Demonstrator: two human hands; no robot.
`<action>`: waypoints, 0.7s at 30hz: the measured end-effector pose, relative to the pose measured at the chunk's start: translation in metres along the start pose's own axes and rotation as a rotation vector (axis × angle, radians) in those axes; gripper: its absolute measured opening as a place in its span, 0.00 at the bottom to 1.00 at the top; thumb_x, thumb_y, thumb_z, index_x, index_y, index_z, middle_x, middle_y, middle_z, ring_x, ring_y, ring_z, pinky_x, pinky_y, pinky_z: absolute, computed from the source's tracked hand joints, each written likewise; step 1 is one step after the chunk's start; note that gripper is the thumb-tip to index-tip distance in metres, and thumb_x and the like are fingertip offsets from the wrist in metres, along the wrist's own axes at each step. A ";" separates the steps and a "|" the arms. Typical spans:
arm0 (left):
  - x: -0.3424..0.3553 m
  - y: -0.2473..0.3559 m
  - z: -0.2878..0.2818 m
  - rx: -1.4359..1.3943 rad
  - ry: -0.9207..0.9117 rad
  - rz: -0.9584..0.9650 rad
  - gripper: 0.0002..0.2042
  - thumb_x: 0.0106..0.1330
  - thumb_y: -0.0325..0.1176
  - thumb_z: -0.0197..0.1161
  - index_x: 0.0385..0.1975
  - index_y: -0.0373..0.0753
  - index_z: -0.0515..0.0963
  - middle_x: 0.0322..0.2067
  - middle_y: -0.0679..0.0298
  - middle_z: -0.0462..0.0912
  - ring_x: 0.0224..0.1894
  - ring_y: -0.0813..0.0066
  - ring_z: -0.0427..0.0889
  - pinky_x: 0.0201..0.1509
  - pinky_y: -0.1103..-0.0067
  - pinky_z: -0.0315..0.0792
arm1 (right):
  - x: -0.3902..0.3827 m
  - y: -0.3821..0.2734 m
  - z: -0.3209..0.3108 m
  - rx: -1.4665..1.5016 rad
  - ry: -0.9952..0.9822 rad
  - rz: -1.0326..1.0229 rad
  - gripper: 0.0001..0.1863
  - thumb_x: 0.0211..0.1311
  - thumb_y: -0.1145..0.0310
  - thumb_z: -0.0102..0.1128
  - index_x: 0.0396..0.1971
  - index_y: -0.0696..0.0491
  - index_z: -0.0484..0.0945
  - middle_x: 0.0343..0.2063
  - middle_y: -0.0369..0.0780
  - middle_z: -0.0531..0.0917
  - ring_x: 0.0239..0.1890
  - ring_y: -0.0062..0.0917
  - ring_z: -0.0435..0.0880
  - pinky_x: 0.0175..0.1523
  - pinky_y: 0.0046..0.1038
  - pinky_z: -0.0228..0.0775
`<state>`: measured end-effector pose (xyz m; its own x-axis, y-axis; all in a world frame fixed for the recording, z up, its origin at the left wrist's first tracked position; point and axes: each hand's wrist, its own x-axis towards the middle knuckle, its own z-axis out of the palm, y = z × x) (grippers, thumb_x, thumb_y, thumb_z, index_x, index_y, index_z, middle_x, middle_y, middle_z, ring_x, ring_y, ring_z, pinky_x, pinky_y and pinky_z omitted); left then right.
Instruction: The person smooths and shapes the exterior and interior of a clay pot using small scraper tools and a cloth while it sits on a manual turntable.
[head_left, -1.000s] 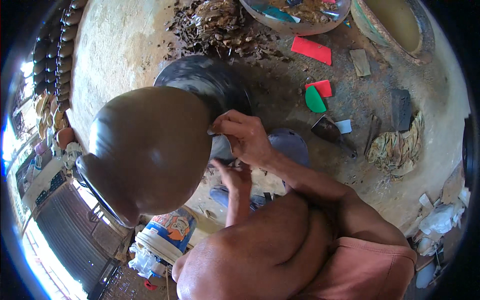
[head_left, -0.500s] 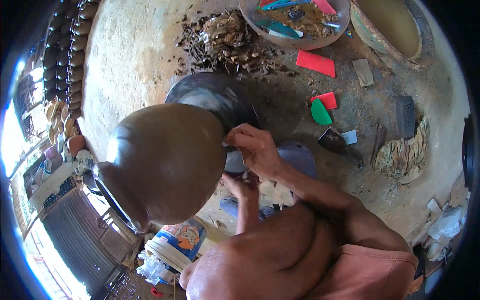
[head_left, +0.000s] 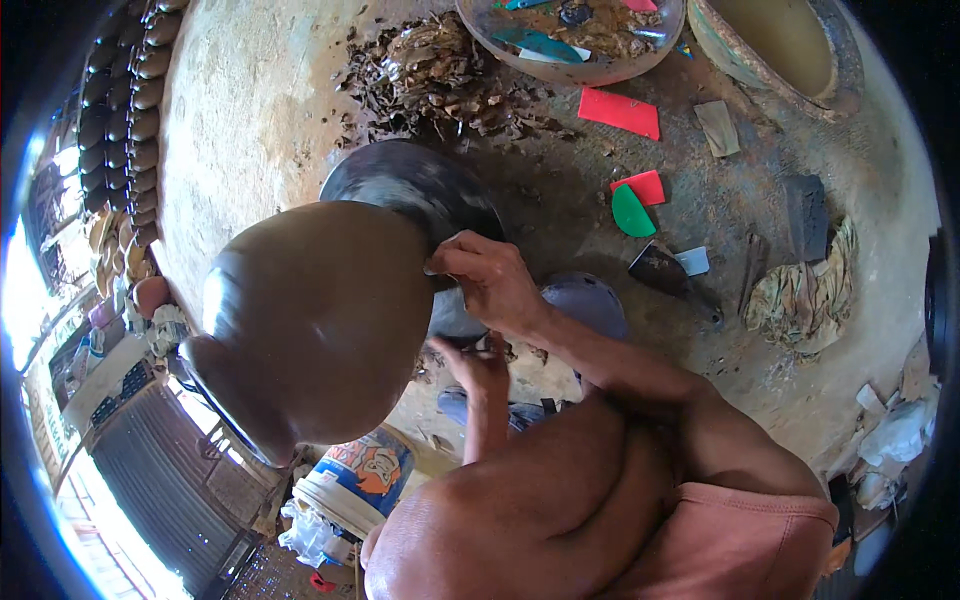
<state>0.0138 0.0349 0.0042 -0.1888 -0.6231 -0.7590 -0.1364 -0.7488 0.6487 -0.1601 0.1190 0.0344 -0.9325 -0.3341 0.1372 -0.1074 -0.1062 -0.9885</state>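
A large round brown clay pot [head_left: 315, 315] stands on a dark turning wheel [head_left: 420, 185], its surface smooth and damp; in this bent view its flared rim [head_left: 220, 400] points to the lower left. My right hand [head_left: 490, 285] is closed, its fingertips pinched against the lower wall of the pot, with a small dark piece at their ends that is too small to name. Below it, my left hand [head_left: 478, 370] reaches up beside the pot's near side, thumb and fingers apart; some fingertips are in shadow and hard to see.
Beyond the wheel lies a heap of clay scraps [head_left: 430, 75]. A basin of coloured scrapers [head_left: 570, 65] and a water tub [head_left: 790, 60] stand at the back. On the floor to the right are red pieces [head_left: 620, 113], a green half-disc [head_left: 632, 212], a broad scraper [head_left: 660, 270] and a cloth [head_left: 805, 295].
My right hand has shifted slightly up and left along the pot's wall. The whole view has drifted a little. The wheel's surface is smeared by motion in both frames.
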 end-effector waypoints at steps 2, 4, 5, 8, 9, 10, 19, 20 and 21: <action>-0.041 0.001 0.014 0.220 -0.234 -0.290 0.35 0.70 0.69 0.52 0.65 0.48 0.66 0.58 0.61 0.74 0.54 0.63 0.77 0.62 0.63 0.73 | 0.000 -0.002 -0.001 0.009 -0.034 0.035 0.24 0.42 0.93 0.54 0.39 0.55 0.83 0.38 0.42 0.84 0.39 0.39 0.87 0.41 0.33 0.79; -0.042 0.019 0.024 0.183 -0.147 -0.274 0.36 0.71 0.69 0.51 0.67 0.46 0.64 0.61 0.59 0.71 0.60 0.60 0.73 0.63 0.59 0.72 | 0.007 -0.002 -0.005 0.003 -0.050 0.048 0.24 0.42 0.93 0.54 0.39 0.55 0.83 0.37 0.42 0.84 0.38 0.39 0.87 0.41 0.34 0.79; -0.036 0.032 0.026 0.150 -0.057 -0.266 0.38 0.72 0.68 0.49 0.70 0.45 0.62 0.64 0.58 0.68 0.66 0.57 0.68 0.65 0.56 0.71 | 0.006 0.003 -0.004 -0.028 -0.038 0.029 0.23 0.43 0.92 0.55 0.38 0.55 0.83 0.37 0.43 0.83 0.38 0.39 0.87 0.41 0.34 0.79; 0.039 0.082 -0.029 0.058 -0.111 -0.040 0.33 0.72 0.63 0.51 0.67 0.45 0.68 0.59 0.54 0.77 0.57 0.54 0.79 0.65 0.58 0.75 | 0.011 -0.004 0.000 -0.040 -0.037 -0.003 0.20 0.44 0.91 0.56 0.37 0.54 0.82 0.35 0.44 0.83 0.37 0.41 0.86 0.39 0.36 0.78; 0.049 0.093 -0.039 0.674 -0.225 0.316 0.32 0.72 0.62 0.51 0.67 0.45 0.68 0.60 0.54 0.77 0.59 0.54 0.78 0.63 0.60 0.76 | 0.010 -0.007 0.004 -0.024 -0.045 -0.011 0.19 0.44 0.90 0.56 0.36 0.55 0.82 0.34 0.44 0.83 0.37 0.42 0.86 0.39 0.36 0.77; 0.055 0.088 -0.048 0.702 -0.080 0.343 0.32 0.73 0.62 0.52 0.66 0.44 0.68 0.61 0.54 0.76 0.60 0.54 0.78 0.63 0.60 0.76 | 0.007 -0.010 0.007 -0.016 -0.046 -0.006 0.19 0.44 0.90 0.56 0.36 0.55 0.82 0.34 0.44 0.83 0.37 0.42 0.86 0.39 0.36 0.77; -0.014 0.040 0.007 0.216 -0.175 -0.197 0.37 0.74 0.68 0.43 0.65 0.37 0.64 0.54 0.48 0.76 0.53 0.50 0.80 0.52 0.57 0.80 | 0.013 0.009 -0.010 -0.045 0.007 0.080 0.20 0.41 0.89 0.53 0.36 0.55 0.82 0.31 0.44 0.82 0.36 0.44 0.84 0.40 0.38 0.76; 0.012 0.057 -0.006 0.210 -0.208 -0.141 0.36 0.74 0.66 0.45 0.63 0.36 0.65 0.54 0.49 0.77 0.53 0.52 0.80 0.53 0.58 0.80 | 0.015 0.007 -0.012 -0.048 0.016 0.090 0.20 0.41 0.88 0.53 0.36 0.55 0.82 0.31 0.45 0.82 0.36 0.44 0.84 0.40 0.38 0.76; 0.047 0.079 -0.040 0.356 -0.282 0.045 0.35 0.73 0.64 0.48 0.62 0.35 0.67 0.54 0.50 0.77 0.53 0.53 0.81 0.53 0.59 0.80 | 0.018 -0.004 -0.006 -0.023 0.001 0.088 0.19 0.41 0.88 0.54 0.35 0.56 0.82 0.31 0.45 0.82 0.36 0.44 0.84 0.40 0.38 0.75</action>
<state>0.0333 -0.0629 0.0177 -0.4527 -0.5310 -0.7163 -0.4382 -0.5672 0.6973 -0.1788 0.1189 0.0407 -0.9389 -0.3405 0.0501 -0.0332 -0.0553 -0.9979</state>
